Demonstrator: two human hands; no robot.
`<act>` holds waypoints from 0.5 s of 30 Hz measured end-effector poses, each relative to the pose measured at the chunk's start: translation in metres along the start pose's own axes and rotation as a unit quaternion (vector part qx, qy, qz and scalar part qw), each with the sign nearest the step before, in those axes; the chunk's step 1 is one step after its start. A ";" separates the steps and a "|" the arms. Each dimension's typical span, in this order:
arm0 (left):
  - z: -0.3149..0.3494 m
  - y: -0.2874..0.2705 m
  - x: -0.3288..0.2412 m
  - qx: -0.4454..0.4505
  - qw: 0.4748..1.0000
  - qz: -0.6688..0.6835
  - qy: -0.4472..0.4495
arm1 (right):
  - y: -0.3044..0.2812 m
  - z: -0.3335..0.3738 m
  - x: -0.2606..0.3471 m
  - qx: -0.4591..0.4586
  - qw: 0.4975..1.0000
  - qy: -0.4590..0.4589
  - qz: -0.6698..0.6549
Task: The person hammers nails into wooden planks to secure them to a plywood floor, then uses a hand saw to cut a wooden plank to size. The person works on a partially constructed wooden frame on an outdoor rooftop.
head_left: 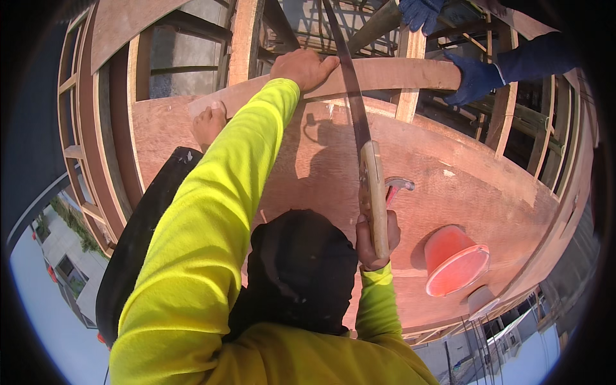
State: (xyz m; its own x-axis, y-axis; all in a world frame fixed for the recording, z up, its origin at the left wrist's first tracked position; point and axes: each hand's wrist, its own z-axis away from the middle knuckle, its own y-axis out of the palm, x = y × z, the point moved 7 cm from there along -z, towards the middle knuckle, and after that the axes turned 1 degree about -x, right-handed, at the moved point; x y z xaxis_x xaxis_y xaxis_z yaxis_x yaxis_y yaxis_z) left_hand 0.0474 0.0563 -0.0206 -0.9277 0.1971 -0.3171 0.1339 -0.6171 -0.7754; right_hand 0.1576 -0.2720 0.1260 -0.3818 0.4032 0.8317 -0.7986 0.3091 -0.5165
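My right hand [377, 240] is closed round the pale wooden handle of a handsaw [351, 90]. Its long dark blade points away from me and crosses the wooden board [398, 75]. To the left of the blade, my left hand [305, 69] grips the board from above, the thumb lying toward the saw. The toes of a bare foot [209, 123] rest by the board's left end. A co-worker's blue-gloved hand [475, 78] holds the right end. Whether the teeth have cut into the wood I cannot make out.
Plywood sheeting [321, 186] spreads beneath me. On it are a claw hammer [399, 186], partly behind the saw handle, and a red bucket [455, 260]. Beyond its far edge lies open timber framing [507, 96] with gaps. Another blue glove [420, 13] is at the top.
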 end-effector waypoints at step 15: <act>0.005 -0.006 0.000 -0.021 1.000 0.004 0.000 | -0.021 0.053 -0.008 -0.025 0.997 -0.057 0.052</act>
State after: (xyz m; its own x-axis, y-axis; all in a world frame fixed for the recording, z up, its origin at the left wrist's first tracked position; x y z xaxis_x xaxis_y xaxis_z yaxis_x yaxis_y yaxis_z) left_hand 0.0450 0.0566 -0.0132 -0.9267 0.1914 -0.3233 0.1564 -0.5859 -0.7952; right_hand 0.1524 -0.3277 0.1410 -0.5144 0.3366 0.7887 -0.7281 0.3145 -0.6091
